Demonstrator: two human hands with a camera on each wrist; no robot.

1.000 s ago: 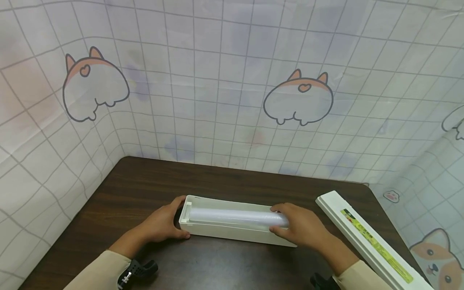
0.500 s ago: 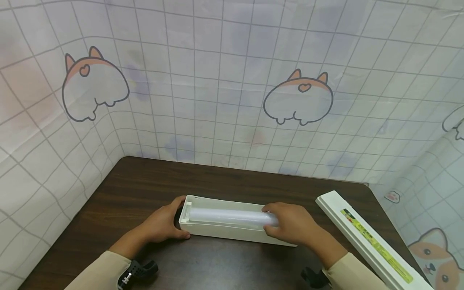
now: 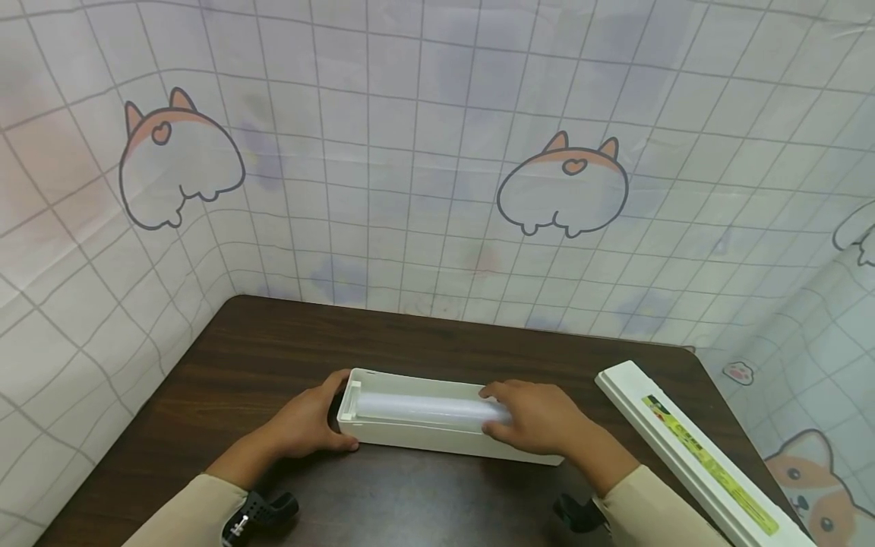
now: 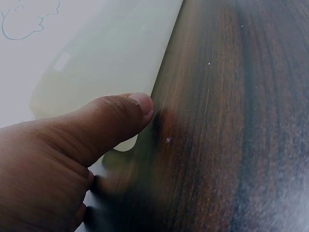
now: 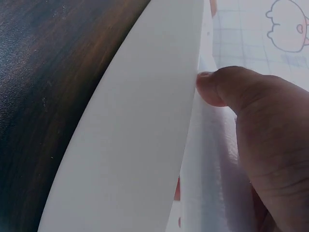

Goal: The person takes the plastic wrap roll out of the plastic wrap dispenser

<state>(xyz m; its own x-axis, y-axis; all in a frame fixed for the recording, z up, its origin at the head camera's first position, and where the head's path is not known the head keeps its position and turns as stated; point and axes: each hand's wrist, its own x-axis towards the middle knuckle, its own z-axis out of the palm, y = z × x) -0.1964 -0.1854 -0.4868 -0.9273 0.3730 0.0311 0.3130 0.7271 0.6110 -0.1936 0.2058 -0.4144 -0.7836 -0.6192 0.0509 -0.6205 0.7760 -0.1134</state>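
Note:
A long off-white cling film dispenser box (image 3: 417,437) lies uncovered across the middle of the table in the head view. Inside it rests a roll of cling film (image 3: 424,408), whose right part my hand hides. My left hand (image 3: 309,419) grips the box's left end, thumb at the front lower edge, as the left wrist view also shows. Over the right half, my right hand (image 3: 540,416) spans the roll with thumb in front and fingers behind. In the right wrist view the thumb tip (image 5: 211,89) touches the roll beside the box's front wall.
The long white lid (image 3: 704,456) with a yellow-green label lies slanted at the table's right side. Behind the dark wooden table (image 3: 410,327) hangs a light grid-patterned cloth (image 3: 424,175) with cartoon dogs. Both wrists wear black straps.
My right hand has slid left along the roll, from near the box's right end toward its middle. The left hand, box and lid look unmoved.

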